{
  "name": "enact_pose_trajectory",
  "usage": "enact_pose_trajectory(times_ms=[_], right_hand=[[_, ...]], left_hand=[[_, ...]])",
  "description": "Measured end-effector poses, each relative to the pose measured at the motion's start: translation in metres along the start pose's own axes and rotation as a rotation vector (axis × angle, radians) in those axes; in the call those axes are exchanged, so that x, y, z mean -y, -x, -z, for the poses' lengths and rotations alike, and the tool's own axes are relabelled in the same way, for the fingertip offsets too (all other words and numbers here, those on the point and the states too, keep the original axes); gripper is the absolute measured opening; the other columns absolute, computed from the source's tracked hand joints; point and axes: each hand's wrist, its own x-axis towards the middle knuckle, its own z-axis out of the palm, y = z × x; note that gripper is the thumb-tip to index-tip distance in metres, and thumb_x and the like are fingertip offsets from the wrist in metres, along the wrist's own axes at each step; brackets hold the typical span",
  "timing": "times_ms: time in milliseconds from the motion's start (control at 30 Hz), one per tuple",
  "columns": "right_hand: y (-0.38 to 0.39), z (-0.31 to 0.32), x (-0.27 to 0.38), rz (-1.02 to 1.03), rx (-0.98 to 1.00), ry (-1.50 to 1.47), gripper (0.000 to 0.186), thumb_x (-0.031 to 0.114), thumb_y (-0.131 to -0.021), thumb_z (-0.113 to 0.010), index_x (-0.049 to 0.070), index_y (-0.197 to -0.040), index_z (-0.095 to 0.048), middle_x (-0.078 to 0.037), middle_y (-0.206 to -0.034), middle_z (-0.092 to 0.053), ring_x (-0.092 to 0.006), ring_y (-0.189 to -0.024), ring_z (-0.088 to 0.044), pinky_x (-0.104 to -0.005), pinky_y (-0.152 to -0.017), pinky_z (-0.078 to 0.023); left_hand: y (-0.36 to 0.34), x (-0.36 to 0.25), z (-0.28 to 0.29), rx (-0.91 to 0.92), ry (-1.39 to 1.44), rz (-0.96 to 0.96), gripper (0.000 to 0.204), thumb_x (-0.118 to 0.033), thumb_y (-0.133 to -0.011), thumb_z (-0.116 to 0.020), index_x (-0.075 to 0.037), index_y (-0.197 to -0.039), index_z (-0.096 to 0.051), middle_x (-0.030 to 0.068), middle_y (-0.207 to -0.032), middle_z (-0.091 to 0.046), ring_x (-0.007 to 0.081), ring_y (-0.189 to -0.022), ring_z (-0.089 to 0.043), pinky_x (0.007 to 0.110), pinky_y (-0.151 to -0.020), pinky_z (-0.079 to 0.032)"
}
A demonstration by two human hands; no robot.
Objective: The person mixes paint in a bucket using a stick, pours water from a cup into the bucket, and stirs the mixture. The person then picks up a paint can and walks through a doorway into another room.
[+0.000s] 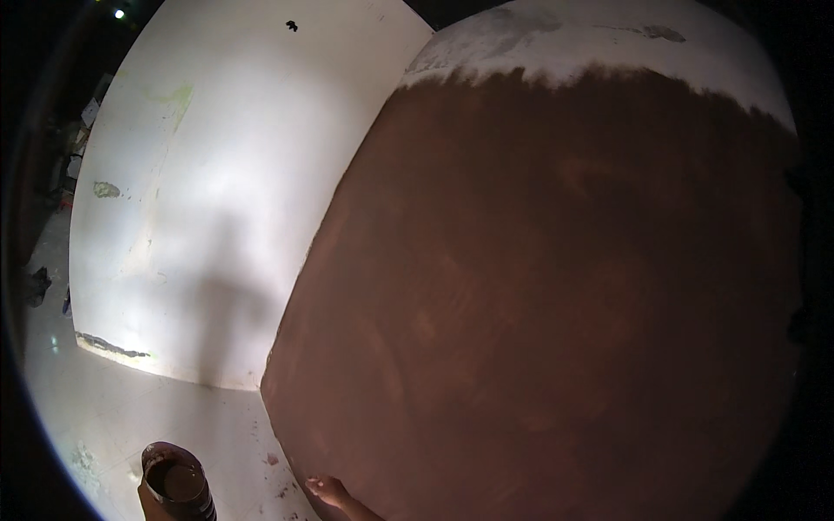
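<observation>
At the lower left a round, dark container (180,483) of brown paint stands mouth up, cut off by the lower edge. The brown shape along its left side appears to be my left hand (150,504), wrapped against the container; its fingers hardly show. Low on a broad brown-painted wall (521,286), near where it meets the floor, is my right hand (327,490). Its fingers are curled together close to the painted surface, and the forearm comes in from the lower edge. Whatever it grips is too small and dim to make out.
A white wall (234,165) with chipped patches and a shadow meets the brown wall at a corner. Above the brown paint runs an uneven pale band (573,39). The pale floor (104,408) has spots near the wall's foot. Clutter (76,165) lies at the far left.
</observation>
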Motion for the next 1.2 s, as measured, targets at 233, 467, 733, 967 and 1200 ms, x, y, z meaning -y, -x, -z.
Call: enact_pose_trajectory(times_ms=[233, 467, 733, 967, 1200], right_hand=[[-0.188, -0.027, 0.074, -0.022, 0.370, 0.250, 0.042, 0.045, -0.089, -0.056, 0.009, -0.106, -0.068, -0.014, -0.100, -0.070, -0.0316, -0.096, -0.065, -0.0409, -0.084, -0.050], [-0.388, -0.023, 0.153, 0.042, 0.270, 0.210, 0.042, 0.046, -0.089, -0.056, 0.008, -0.103, -0.068, -0.014, -0.097, -0.069, -0.0318, -0.094, -0.065, -0.0419, -0.083, -0.050], [-0.579, -0.099, 0.180, 0.044, 0.448, 0.276, 0.042, 0.046, -0.089, -0.056, 0.008, -0.101, -0.068, -0.015, -0.094, -0.069, -0.0320, -0.092, -0.065, -0.0430, -0.082, -0.050], [-0.736, -0.181, 0.220, 0.318, 0.555, 0.506, 0.042, 0.047, -0.089, -0.056, 0.008, -0.098, -0.068, -0.015, -0.092, -0.068, -0.0322, -0.090, -0.064, -0.0440, -0.080, -0.051], [-0.896, -0.200, 0.633, 0.973, -0.402, -0.007, 0.025, 0.022, -0.088, -0.066, 0.003, -0.104, -0.066, -0.015, -0.105, -0.068, -0.0324, -0.098, -0.065, -0.0403, -0.085, -0.051]], left_hand=[[-0.184, 0.061, 0.106, -0.037, -0.006, -0.031, 0.088, -0.027, -0.048, -0.094, -0.005, -0.124, -0.053, 0.0088, -0.118, -0.061, 0.0224, -0.112, -0.058, 0.039, -0.099, -0.044], [-0.324, 0.123, 0.172, -0.077, -0.028, -0.055, 0.089, -0.025, -0.046, -0.094, -0.006, -0.123, -0.054, 0.0075, -0.117, -0.062, 0.0211, -0.110, -0.059, 0.038, -0.098, -0.045], [-0.426, 0.237, 0.282, -0.224, -0.057, -0.015, 0.090, -0.024, -0.044, -0.096, -0.007, -0.123, -0.054, 0.0060, -0.115, -0.062, 0.0196, -0.109, -0.060, 0.037, -0.097, -0.046], [-0.464, 0.322, 0.400, -0.426, -0.185, 0.032, 0.095, -0.027, -0.042, -0.095, -0.004, -0.124, -0.053, 0.0094, -0.117, -0.063, 0.0213, -0.107, -0.062, 0.035, -0.095, -0.049], [-0.447, 0.386, 0.522, -0.716, -0.123, 0.102, 0.093, -0.026, -0.044, -0.095, -0.004, -0.124, -0.054, 0.0104, -0.115, -0.065, 0.0224, -0.107, -0.063, 0.036, -0.095, -0.050]])
